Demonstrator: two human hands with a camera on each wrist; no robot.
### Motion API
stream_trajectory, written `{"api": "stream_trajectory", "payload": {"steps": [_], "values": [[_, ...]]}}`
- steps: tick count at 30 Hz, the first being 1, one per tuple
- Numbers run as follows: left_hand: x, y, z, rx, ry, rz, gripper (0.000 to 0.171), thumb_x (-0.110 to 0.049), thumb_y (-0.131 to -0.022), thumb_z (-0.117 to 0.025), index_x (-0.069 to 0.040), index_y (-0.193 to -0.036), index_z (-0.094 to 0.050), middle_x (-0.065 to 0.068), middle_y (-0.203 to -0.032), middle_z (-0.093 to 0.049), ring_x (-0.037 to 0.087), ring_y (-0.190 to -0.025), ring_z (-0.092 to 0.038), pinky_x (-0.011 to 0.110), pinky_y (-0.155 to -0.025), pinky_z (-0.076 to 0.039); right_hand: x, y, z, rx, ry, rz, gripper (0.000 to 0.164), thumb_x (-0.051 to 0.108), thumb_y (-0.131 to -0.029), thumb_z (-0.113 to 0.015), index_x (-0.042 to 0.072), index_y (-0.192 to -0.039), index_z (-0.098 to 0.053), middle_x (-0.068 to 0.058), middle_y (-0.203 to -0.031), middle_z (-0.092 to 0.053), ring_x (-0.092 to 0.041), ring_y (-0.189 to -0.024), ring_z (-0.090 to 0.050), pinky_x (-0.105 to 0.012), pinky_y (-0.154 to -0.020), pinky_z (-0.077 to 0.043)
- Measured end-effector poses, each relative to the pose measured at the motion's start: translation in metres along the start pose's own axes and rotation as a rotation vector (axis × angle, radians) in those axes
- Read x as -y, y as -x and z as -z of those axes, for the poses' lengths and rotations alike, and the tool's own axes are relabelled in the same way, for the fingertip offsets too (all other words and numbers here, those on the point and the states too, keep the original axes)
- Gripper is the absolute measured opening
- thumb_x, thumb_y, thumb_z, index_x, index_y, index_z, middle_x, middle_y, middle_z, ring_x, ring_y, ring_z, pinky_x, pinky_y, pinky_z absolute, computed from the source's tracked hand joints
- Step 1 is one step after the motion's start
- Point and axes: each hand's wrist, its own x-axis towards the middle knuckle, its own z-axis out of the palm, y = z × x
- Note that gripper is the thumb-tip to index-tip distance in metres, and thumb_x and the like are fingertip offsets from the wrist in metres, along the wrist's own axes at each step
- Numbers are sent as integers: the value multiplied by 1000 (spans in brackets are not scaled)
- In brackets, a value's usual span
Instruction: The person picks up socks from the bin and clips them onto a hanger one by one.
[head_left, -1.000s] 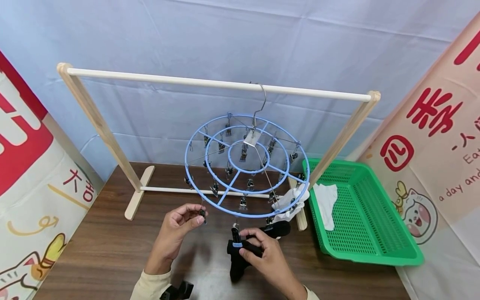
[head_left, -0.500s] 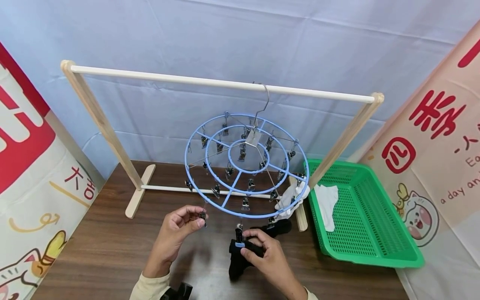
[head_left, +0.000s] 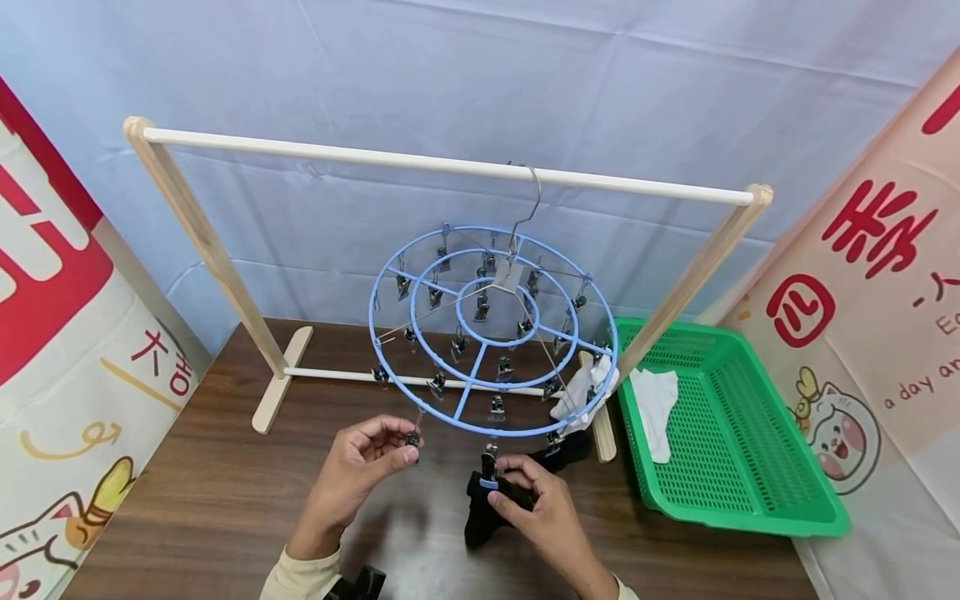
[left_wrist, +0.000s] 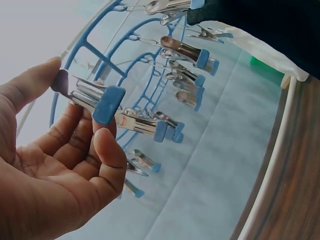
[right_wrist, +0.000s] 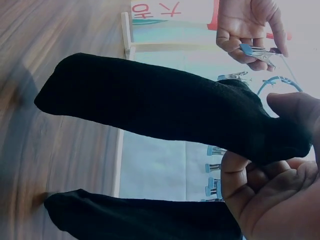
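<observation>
My left hand [head_left: 347, 475] pinches a metal clip [left_wrist: 107, 104] with blue tips, hung from the front left of the round blue hanger [head_left: 517, 432]. To its right, my right hand [head_left: 546, 510] grips the upper end of a black sock [head_left: 483, 518]. A second clip [head_left: 489, 464] bites the same end, and the sock dangles over the table; in the right wrist view its length [right_wrist: 145, 100] stretches away from the fingers. Another black sock [head_left: 572, 448] hangs behind the right hand. White cloth [head_left: 581, 393] hangs at the hanger's right side.
A wooden rack [head_left: 360, 154] with a white top bar carries the hanger by its hook. Several more clips dangle from the rings. On the right stands a green basket [head_left: 750, 437] with a white sock [head_left: 655, 414] inside. Printed banners flank the brown table [head_left: 172, 517].
Both hands have shifted slightly right, with the clip and the black sock. The hanger has turned a little, and its front clips have swung right. Both grips look the same.
</observation>
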Motion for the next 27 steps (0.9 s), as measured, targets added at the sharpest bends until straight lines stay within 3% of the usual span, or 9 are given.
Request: {"api": "stream_trajectory", "payload": {"steps": [4,14,18,27], "values": [[-2,0,-3,28,-27,15,23,7,-85,-66,16,-104,-57,7,-93,-67,13,-83,-61,23,-71,-52,-2,1,1,-30,-3,-22,30,4,-82,-75,2,-110,-63,-8,-94,-71,-15,-88,-67,-23,-74,-52],[-4,-2,-11,91,-142,-19,17,7,-85,-66,7,-102,-62,6,-89,-67,14,-79,-61,25,-67,-52,-3,3,7,-81,-18,-53,31,2,-81,-76,-3,-109,-63,-12,-100,-68,-19,-90,-65,-24,-76,-52],[-5,-2,-15,101,-207,-40,19,9,-83,-68,2,-101,-64,3,-87,-68,14,-76,-60,27,-66,-51,-3,4,9,-94,-29,-80,32,2,-81,-76,-3,-109,-63,-13,-100,-67,-18,-89,-65,-24,-75,-53],[-4,-2,-26,112,-243,-29,18,3,-82,-72,-2,-98,-66,2,-84,-69,12,-71,-59,28,-64,-50,-6,6,13,-120,-18,-74,32,0,-80,-76,-2,-109,-63,-12,-97,-67,-12,-84,-63,-24,-73,-53]]}}
